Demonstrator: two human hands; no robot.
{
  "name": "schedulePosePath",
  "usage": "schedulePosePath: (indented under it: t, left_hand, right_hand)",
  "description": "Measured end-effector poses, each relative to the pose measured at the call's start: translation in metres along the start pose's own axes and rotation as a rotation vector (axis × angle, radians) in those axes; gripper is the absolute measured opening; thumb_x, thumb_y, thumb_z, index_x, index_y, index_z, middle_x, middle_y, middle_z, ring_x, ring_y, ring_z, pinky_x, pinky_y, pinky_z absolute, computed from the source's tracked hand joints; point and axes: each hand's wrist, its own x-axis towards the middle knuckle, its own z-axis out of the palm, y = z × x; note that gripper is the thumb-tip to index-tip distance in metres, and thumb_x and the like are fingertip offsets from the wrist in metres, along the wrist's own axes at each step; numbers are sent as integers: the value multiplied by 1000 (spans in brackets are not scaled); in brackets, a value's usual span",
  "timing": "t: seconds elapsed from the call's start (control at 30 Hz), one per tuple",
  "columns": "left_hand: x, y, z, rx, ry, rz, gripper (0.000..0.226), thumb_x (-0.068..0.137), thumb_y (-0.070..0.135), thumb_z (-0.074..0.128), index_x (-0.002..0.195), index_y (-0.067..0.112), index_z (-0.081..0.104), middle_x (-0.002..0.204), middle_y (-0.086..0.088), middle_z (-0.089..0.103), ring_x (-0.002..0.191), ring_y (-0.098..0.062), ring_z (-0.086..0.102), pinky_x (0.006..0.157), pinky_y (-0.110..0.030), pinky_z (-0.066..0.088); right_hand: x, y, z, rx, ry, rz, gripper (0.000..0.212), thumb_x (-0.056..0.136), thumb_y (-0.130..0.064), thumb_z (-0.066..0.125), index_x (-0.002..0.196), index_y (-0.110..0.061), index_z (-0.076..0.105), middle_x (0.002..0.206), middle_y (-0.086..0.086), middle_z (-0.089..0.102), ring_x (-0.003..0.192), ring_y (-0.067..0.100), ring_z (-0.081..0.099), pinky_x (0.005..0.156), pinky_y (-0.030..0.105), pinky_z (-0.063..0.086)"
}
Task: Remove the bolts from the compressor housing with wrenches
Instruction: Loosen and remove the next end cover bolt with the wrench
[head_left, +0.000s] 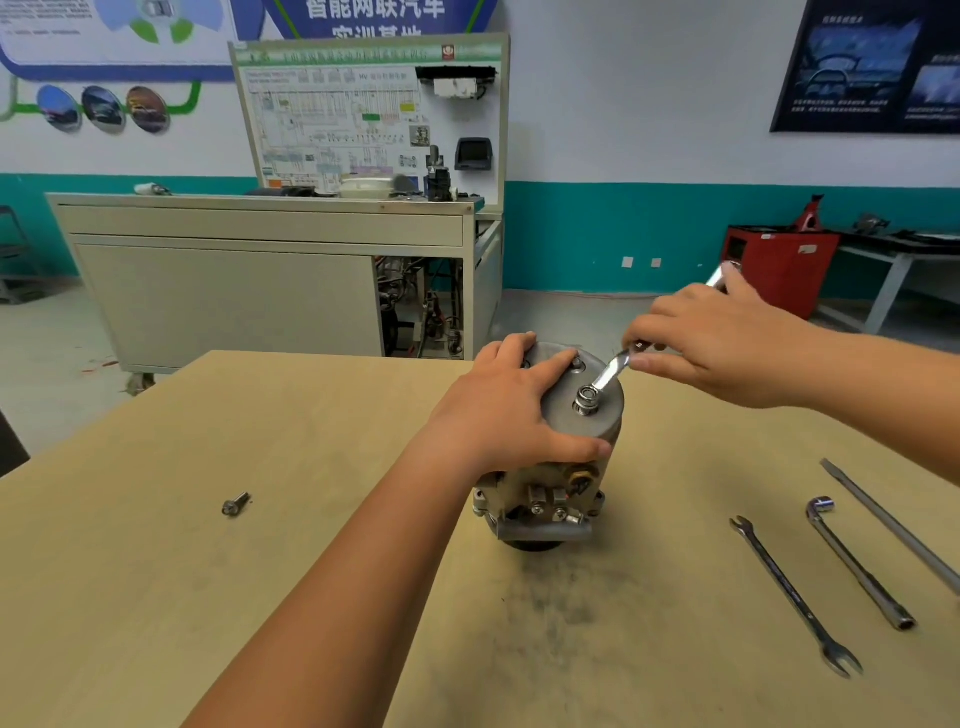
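Note:
A grey metal compressor (582, 426) stands upright in the middle of a tan table (260, 571). My left hand (498, 410) lies over its top and left side, thumb along the front edge, fingers spread across the cap. My right hand (711, 343) grips a silver wrench (610, 371) whose ring end sits on a bolt (587, 400) on the cap's right side. Another bolt head (577, 364) shows near my left fingertips. One loose bolt (235, 504) lies on the table to the left.
To the right on the table lie a combination wrench (795, 597), an L-shaped socket wrench (857, 561) and a long flat bar (893, 525). Beyond the table stand a beige training bench (260, 291) and a red cabinet (779, 265).

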Motion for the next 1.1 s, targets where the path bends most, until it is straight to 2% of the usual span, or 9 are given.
schedulePosePath:
  t: [0.07,0.13,0.23,0.3,0.43,0.57,0.77,0.9,1.1]
  left_hand:
    - [-1,-2,-1,-11,-1,-3,98,69,76,58,150,38,19,155,5,13,142,-18,10,113,-38,23]
    - [-2,-4,-1,-27,-1,-7,98,69,75,59,150,39,19,155,5,13,141,-17,11,112,-37,23]
    - [-3,-5,-1,-36,5,-11,97,69,74,60,150,39,20,155,4,13,141,-18,11,113,-38,23]
    - [-3,-4,-1,-30,3,-9,97,69,74,59,150,39,19,155,5,13,141,-18,10,113,-38,24]
    - [-2,-1,-1,-21,2,-3,97,69,74,60,150,38,19,155,4,13,141,-18,10,112,-38,25]
    - [0,0,-1,-14,-5,-1,95,72,69,62,150,36,20,155,2,13,141,-19,11,114,-39,24]
    - [0,0,-2,-13,-29,-8,93,72,66,57,151,37,17,156,2,11,142,-19,9,112,-40,25]
    - [-1,0,-3,-7,-34,-6,91,72,63,52,151,37,15,156,2,11,142,-19,9,112,-41,27]
    - [-1,0,-2,-11,-20,-2,95,68,67,52,151,37,17,155,1,13,141,-19,11,112,-39,27]
  right_hand:
    - [1,5,3,9,38,-58,67,75,-66,3,101,-28,51,86,-11,46,86,10,46,90,35,35]
    - [-2,7,6,268,84,-45,56,80,-63,14,91,-23,53,80,-8,48,77,11,45,69,26,34]
    - [-6,8,5,703,159,102,26,96,-38,34,86,-24,54,83,-2,55,78,18,50,65,18,36]
    - [-10,4,-2,874,158,206,23,98,-30,38,86,-26,57,78,-2,55,73,13,52,64,21,40]
    - [-26,-25,-14,1378,-98,312,17,98,-19,42,96,-11,57,76,8,73,63,17,70,52,23,55]
    - [-51,-66,-18,1925,-345,324,26,94,-18,45,110,3,49,87,22,72,53,23,69,41,24,53]
    - [-51,-91,-17,2125,-286,341,17,95,-16,42,97,-2,50,74,21,71,43,18,64,36,22,49]
    - [-47,-97,-15,2107,-311,312,24,98,-17,39,87,-2,53,67,19,70,40,16,62,35,19,48]
    - [-47,-96,-6,2014,-360,276,25,99,-25,37,88,-4,48,62,18,68,36,16,60,34,20,47]
